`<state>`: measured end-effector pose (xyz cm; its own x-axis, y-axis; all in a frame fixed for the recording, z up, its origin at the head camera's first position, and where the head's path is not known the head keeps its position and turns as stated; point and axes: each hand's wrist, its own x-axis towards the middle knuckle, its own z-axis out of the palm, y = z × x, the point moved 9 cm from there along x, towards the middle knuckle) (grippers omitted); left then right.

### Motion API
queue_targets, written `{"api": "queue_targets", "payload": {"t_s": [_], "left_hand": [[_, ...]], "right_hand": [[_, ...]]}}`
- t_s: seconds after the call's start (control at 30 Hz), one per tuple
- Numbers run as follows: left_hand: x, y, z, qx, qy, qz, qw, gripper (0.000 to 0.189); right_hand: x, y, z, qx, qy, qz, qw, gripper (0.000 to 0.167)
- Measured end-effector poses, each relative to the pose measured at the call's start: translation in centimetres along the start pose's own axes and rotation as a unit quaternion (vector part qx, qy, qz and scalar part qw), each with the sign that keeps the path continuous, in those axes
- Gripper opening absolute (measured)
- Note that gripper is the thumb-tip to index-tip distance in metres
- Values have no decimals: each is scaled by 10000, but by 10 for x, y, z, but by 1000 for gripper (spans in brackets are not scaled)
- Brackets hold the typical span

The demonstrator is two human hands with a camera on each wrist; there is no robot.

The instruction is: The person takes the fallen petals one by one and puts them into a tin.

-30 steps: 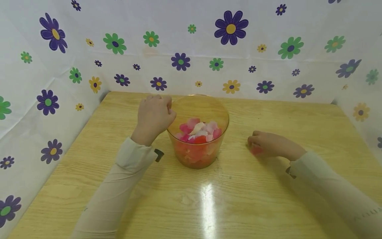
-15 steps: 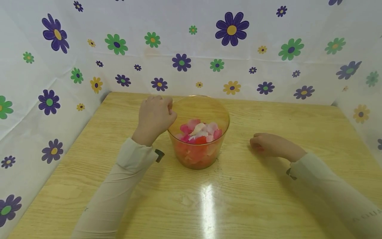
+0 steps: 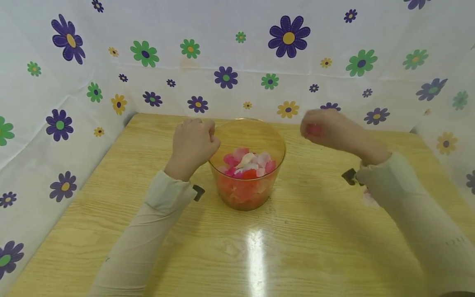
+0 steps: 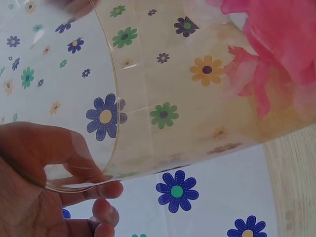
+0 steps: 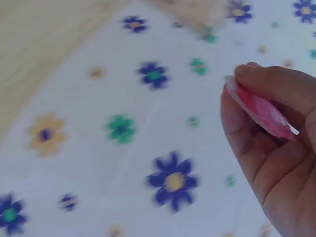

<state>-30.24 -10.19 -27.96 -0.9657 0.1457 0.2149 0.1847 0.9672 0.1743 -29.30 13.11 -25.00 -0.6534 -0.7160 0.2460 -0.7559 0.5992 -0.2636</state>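
A see-through amber plastic tub (image 3: 252, 132) stands upright on the table, partly filled with pink, red and white flower petals (image 3: 246, 165). At its left rim, my left hand (image 3: 194, 144) grips the edge; in the left wrist view, thumb and fingers pinch the clear rim (image 4: 117, 98) from both sides. Raised over the table to the right of the tub is my right hand (image 3: 328, 130), apart from it. Between thumb and fingertips it pinches a pink petal piece with a whitish edge (image 5: 264, 113); whether it is one petal or more, I cannot tell.
A wood-grain table (image 3: 208, 255) carries everything. Pale petals (image 3: 370, 199) lie on it, partly hidden by my right sleeve. White cloth with printed flowers (image 3: 252, 49) walls off the back and both sides.
My right hand was low over the table right of the tub; it has risen up and away from me with pink petal in its fingers. My left hand stays on the rim.
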Motion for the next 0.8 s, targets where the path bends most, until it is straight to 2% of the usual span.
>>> {"api": "queue_targets", "payload": {"t_s": [0.07,0.13,0.23,0.33,0.43,0.53,0.67,0.8], "left_hand": [[0,-1,-1,7,22,5,10000,12],[0,-2,0,15,27,0,10000,11],[0,-3,-1,-25,34,-16,10000,11],[0,-1,-2,-18,72,23,10000,11],[-1,3,-3,-3,112,87,9999,11],[-1,3,-3,28,109,85,9999,11],[-1,2,-3,49,93,38,9999,11],[-2,0,-3,59,42,-13,10000,12]], "right_hand": [[20,-23,-17,6,269,-233,9994,14],[37,-44,-22,129,345,-467,9982,11],[56,-68,-13,274,41,-703,9971,8],[64,-78,3,388,-396,-764,9955,7],[64,-78,15,446,-638,-684,9946,9],[60,-76,15,468,-593,-709,9946,10],[44,-67,3,409,-278,-718,9962,13],[14,-52,-14,183,212,-693,9972,21]]}}
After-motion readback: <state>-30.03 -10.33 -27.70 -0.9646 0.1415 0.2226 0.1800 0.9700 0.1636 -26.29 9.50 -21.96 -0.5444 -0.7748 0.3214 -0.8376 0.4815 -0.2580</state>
